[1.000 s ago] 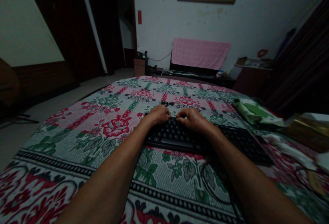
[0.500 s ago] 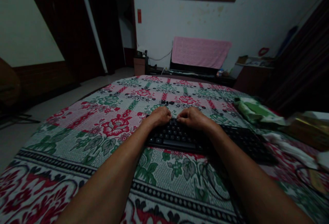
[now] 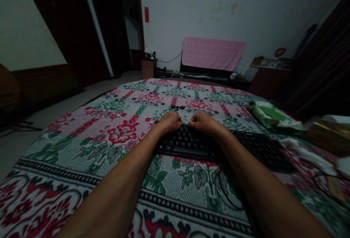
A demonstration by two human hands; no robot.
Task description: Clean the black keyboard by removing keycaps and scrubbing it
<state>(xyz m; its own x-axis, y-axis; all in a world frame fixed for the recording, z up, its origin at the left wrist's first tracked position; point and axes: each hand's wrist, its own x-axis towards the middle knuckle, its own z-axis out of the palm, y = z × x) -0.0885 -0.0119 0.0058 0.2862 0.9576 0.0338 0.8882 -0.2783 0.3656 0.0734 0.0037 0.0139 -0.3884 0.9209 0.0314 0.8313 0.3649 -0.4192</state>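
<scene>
A black keyboard [image 3: 188, 152] lies across the flowered cloth in front of me, its middle and right part partly covered by my right forearm. My left hand [image 3: 171, 121] is closed at its far edge, over the upper left keys. Just to the right, my right hand [image 3: 203, 122] is also closed at the same edge, thumb and forefinger drawn together. A small gap separates the two hands. Most of the fingertips are hidden, so the exact keys they touch cannot be made out. Several small black pieces [image 3: 177, 107], resembling keycaps, lie on the cloth beyond the hands.
The patterned cloth [image 3: 120, 179] covers the wide surface. On the right are a green and white packet [image 3: 273, 116], a crumpled white item [image 3: 310, 156], a box [image 3: 328, 136] and a dark cable [image 3: 322, 185]. A pink towel [image 3: 213, 53] hangs by the far wall.
The whole view has shifted slightly. Both hands stay at the keyboard's far edge, with only a very slight change in the right hand's position.
</scene>
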